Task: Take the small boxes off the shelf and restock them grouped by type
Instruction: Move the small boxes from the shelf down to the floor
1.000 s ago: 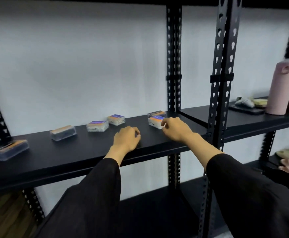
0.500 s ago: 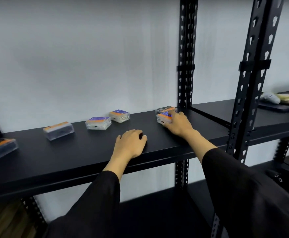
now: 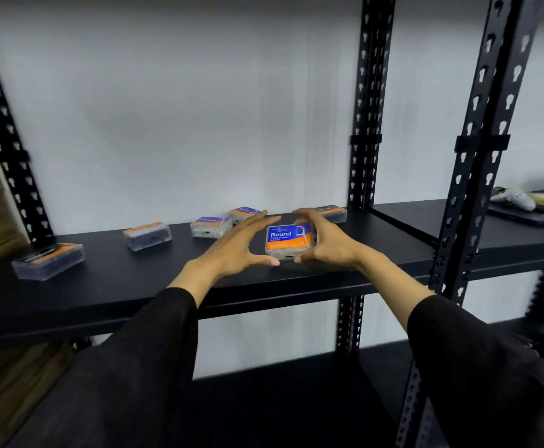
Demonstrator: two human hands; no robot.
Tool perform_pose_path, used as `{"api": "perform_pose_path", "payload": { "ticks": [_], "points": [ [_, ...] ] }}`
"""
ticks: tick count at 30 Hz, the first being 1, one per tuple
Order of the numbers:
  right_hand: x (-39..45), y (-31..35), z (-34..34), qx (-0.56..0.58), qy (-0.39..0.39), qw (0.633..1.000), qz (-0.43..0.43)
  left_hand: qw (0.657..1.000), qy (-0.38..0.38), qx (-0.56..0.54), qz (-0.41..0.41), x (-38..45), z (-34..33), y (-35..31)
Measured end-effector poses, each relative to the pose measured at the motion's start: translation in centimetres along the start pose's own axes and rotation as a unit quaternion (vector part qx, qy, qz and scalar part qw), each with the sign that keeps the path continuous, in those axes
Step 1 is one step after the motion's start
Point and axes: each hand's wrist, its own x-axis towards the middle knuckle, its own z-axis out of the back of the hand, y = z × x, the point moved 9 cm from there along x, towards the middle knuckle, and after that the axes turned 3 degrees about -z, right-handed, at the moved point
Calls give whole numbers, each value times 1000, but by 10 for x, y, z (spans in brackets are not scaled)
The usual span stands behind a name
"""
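A clear small box with a blue and orange "Round" label (image 3: 288, 239) is tilted up above the black shelf (image 3: 141, 286), gripped by my right hand (image 3: 324, 240) from its right side. My left hand (image 3: 236, 248) is spread open just left of that box, thumb near its lower corner. Several more small boxes lie on the shelf: an orange-topped one (image 3: 332, 212) behind my right hand, two blue-topped ones (image 3: 211, 225) (image 3: 243, 213) at the back, and two orange-topped ones (image 3: 147, 235) (image 3: 48, 260) to the left.
Black perforated uprights (image 3: 364, 124) (image 3: 480, 156) stand right of the boxes. The neighbouring shelf on the right holds a game controller (image 3: 513, 198) and a flat dark item. A lower black shelf (image 3: 232, 405) lies below. Wooden furniture shows at the far left.
My right hand has taken the "Round" box from the back and lifted it forward, tilted. My left hand rose off the shelf and opened beside it. The view shifted left.
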Motion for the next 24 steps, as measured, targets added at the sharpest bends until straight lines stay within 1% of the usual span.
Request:
{"api": "perform_pose_path", "payload": {
  "ticks": [4, 6, 8, 10, 13, 15, 19, 21, 24],
  "points": [
    [-1, 17, -17, 15, 13, 1000, 22, 999, 2, -33, -5, -12, 8, -7],
    [-2, 20, -18, -12, 1, 1000, 22, 1000, -16, -25, -5, -19, 13, -5],
    [-3, 19, -12, -62, -37, 997, 14, 998, -58, -19, 10, -25, 20, 0],
    [-4, 13, -5, -101, -75, 992, -1, 992, -114, -30, 50, -33, 25, 11],
    [-1, -2, 1, -132, -101, 986, -26, 978, -169, -50, 108, -39, 17, 23],
    [5, -11, 4, -149, -110, 982, -33, 974, -171, -44, 139, -37, 6, 29],
    [28, -27, 18, -180, -142, 973, -38, 970, -150, -16, 189, -33, -2, 38],
    [42, -36, 28, -207, -166, 963, -52, 971, -141, -1, 194, -32, -3, 38],
    [67, -55, 43, -267, -182, 941, -98, 973, -134, 21, 189, -29, -6, 38]
  ]
}}
